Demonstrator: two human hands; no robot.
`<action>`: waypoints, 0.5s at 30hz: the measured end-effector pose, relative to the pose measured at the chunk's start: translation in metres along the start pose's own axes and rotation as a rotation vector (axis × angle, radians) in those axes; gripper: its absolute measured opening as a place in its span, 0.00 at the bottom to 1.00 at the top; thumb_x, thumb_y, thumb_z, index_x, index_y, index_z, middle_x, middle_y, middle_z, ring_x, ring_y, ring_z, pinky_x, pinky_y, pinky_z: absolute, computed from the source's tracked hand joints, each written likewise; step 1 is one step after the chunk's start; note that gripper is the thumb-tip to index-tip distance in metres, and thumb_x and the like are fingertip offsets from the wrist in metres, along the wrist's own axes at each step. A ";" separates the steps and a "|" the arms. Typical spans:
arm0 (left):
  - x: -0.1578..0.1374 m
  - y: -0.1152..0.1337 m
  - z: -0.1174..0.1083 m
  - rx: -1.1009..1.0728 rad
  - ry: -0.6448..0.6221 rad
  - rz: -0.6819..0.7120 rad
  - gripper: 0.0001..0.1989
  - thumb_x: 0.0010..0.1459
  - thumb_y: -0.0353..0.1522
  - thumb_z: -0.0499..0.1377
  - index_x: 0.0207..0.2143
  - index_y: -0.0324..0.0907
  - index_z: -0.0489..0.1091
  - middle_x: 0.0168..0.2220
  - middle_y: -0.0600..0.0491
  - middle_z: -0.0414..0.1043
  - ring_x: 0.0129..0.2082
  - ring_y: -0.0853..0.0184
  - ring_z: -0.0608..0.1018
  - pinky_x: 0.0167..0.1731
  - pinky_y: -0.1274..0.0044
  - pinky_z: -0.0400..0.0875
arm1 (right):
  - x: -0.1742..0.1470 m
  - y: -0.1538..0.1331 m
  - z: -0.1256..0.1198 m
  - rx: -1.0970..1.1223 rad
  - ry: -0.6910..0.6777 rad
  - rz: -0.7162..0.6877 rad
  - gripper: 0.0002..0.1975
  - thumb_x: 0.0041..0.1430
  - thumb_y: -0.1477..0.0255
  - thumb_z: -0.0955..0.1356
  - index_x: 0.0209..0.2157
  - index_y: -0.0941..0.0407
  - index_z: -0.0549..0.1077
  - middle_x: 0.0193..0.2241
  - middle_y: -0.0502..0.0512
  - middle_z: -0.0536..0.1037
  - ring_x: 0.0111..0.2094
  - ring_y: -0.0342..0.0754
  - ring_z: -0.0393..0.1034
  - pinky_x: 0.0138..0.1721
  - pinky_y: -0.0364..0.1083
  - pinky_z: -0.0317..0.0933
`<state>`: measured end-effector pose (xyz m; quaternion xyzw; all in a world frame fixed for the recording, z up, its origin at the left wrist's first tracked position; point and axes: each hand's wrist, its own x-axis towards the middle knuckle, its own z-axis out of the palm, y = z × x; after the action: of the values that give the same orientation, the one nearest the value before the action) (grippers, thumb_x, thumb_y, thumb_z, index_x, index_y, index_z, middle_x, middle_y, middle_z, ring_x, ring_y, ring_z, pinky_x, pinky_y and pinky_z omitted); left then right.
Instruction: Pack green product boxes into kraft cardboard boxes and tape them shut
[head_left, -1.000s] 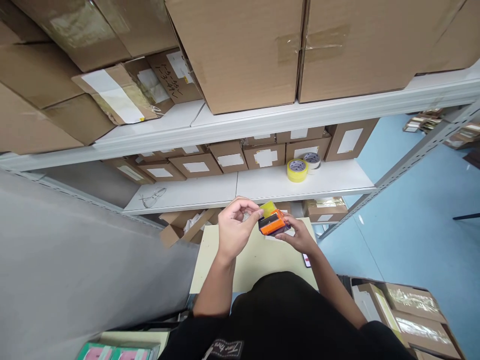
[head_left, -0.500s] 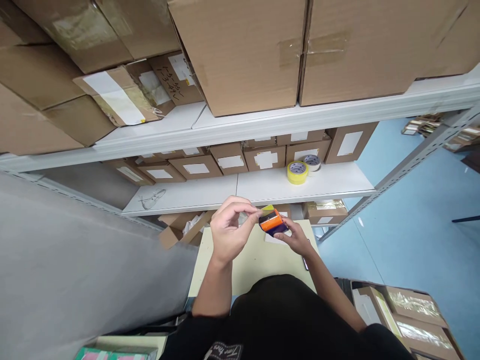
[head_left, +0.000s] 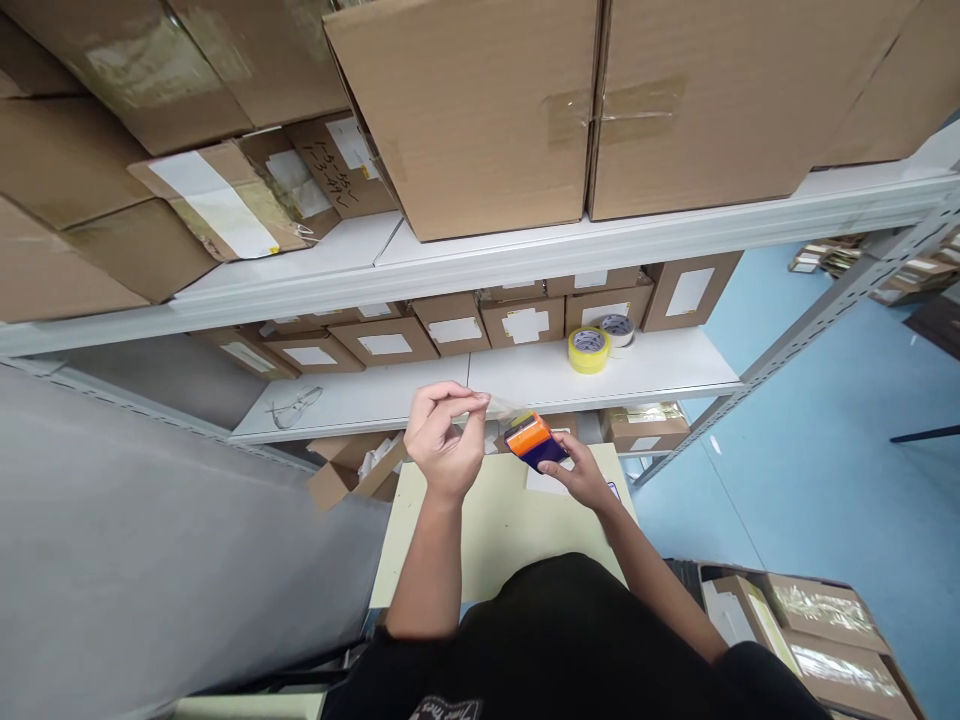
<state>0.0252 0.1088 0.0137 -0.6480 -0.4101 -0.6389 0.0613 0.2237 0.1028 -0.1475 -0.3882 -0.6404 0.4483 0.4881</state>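
Observation:
My right hand point(head_left: 581, 475) is closed around an orange and dark blue tape dispenser point(head_left: 535, 444), held above the pale tabletop point(head_left: 502, 520). A strip of clear tape point(head_left: 508, 408) stretches from the dispenser's front edge toward my left hand point(head_left: 448, 437). The thumb and fingers of that hand pinch together at the strip's free end, to the left of the dispenser and slightly higher. White paper point(head_left: 546, 482) lies on the tabletop, partly hidden behind my right hand and the dispenser. A phone-like object point(head_left: 613, 489) shows beside my right wrist.
Ahead stands a metal shelf point(head_left: 420, 400) with labelled cartons point(head_left: 523, 325), a yellow tape roll point(head_left: 588, 352) and a whitish roll point(head_left: 619, 330). Large boxes point(head_left: 465, 120) fill the upper shelf. An open carton point(head_left: 352, 465) sits left of the table. Taped boxes point(head_left: 832, 640) stand at lower right.
My left hand has moved left, away from the dispenser, and a longer strip of clear tape now spans the gap. The dispenser has shifted slightly left and tilted.

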 end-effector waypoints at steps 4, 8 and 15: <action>0.003 0.004 0.007 0.042 0.046 0.118 0.06 0.61 0.24 0.67 0.35 0.44 0.76 0.40 0.54 0.72 0.35 0.69 0.80 0.36 0.72 0.81 | 0.006 0.000 -0.001 0.009 -0.002 0.012 0.19 0.61 0.54 0.74 0.46 0.53 0.77 0.39 0.52 0.79 0.38 0.51 0.71 0.41 0.48 0.66; 0.001 0.002 0.017 0.140 0.108 0.193 0.07 0.62 0.23 0.64 0.34 0.43 0.75 0.41 0.53 0.72 0.35 0.69 0.80 0.36 0.72 0.80 | 0.012 0.006 0.000 0.023 0.011 0.020 0.19 0.61 0.55 0.74 0.45 0.53 0.76 0.37 0.52 0.80 0.37 0.50 0.72 0.42 0.48 0.66; 0.003 -0.015 0.026 0.146 0.171 0.167 0.07 0.64 0.23 0.63 0.34 0.43 0.75 0.41 0.52 0.74 0.36 0.68 0.80 0.40 0.70 0.79 | 0.017 0.019 0.003 0.011 0.053 0.019 0.19 0.61 0.55 0.74 0.46 0.54 0.77 0.38 0.53 0.82 0.39 0.51 0.74 0.44 0.49 0.68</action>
<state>0.0353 0.1360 0.0051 -0.6169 -0.3935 -0.6529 0.1959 0.2185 0.1241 -0.1610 -0.4033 -0.6211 0.4461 0.5026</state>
